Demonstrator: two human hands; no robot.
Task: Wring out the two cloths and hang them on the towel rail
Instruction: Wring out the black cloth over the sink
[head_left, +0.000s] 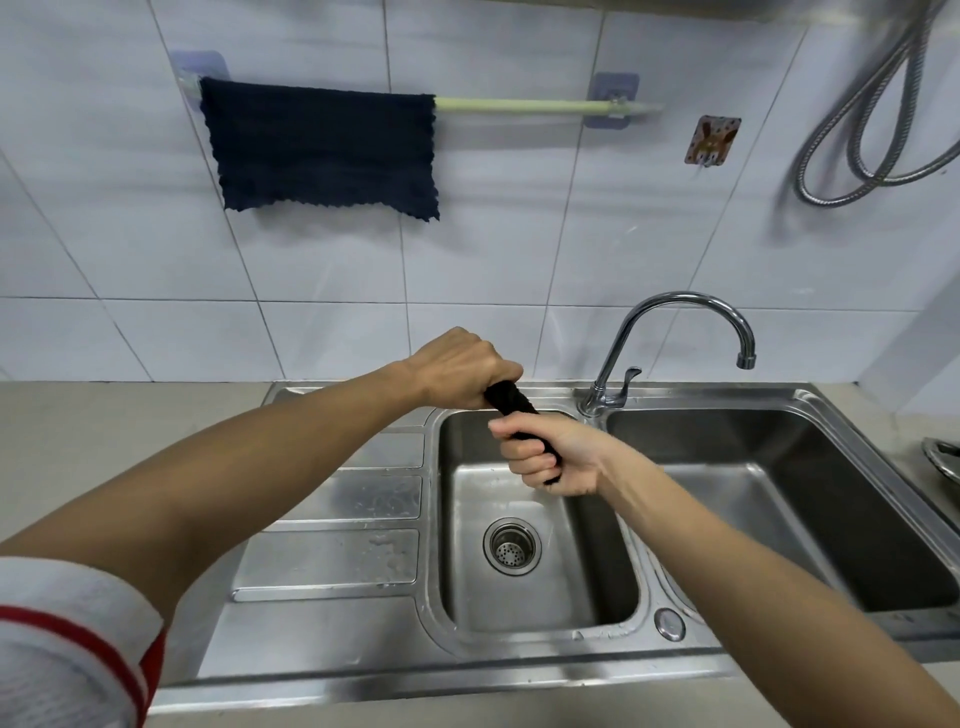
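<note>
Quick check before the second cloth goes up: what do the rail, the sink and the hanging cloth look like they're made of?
Towel rail: probably plastic, a matt pale green bar in clear stick-on brackets. Sink: stainless steel, brushed, with dull reflections. Hanging cloth: dark navy, likely microfibre, with a fuzzy surface and zigzag edge.

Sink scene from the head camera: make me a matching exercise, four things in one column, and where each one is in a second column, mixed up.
Things:
1. dark blue cloth
2. twisted black cloth
3. tap
4. drain strainer

Places:
A. in the floor of the left basin
B. draped over the green towel rail
C. behind the divide between the two basins
D. clenched between the left hand and right hand, above the left basin

Pairs: 1-B, 2-D, 3-C, 4-A
</note>
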